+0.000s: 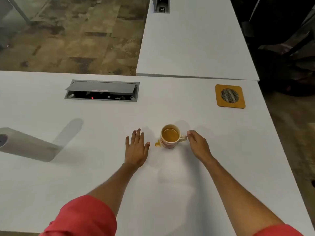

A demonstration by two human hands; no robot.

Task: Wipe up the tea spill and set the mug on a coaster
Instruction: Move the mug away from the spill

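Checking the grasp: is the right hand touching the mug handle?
Cannot tell. In the head view the right hand sits right beside the mug handle, with no plain gap or contact.

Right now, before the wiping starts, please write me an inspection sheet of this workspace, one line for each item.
Surface: white table, with a small tea spill beside the mug's left side.
Job's things: mug with tea, upright, handle to the right; wooden coaster far right, bare; no cloth seen.
Clutter: grey cylinder lying at left.
Grips: left hand flat on the table, fingers straight; right hand by the handle, fingers loosely curled, holding nothing.
Cables: none loose; open socket box set into the table.
Surroundings: second white table, patterned floor.
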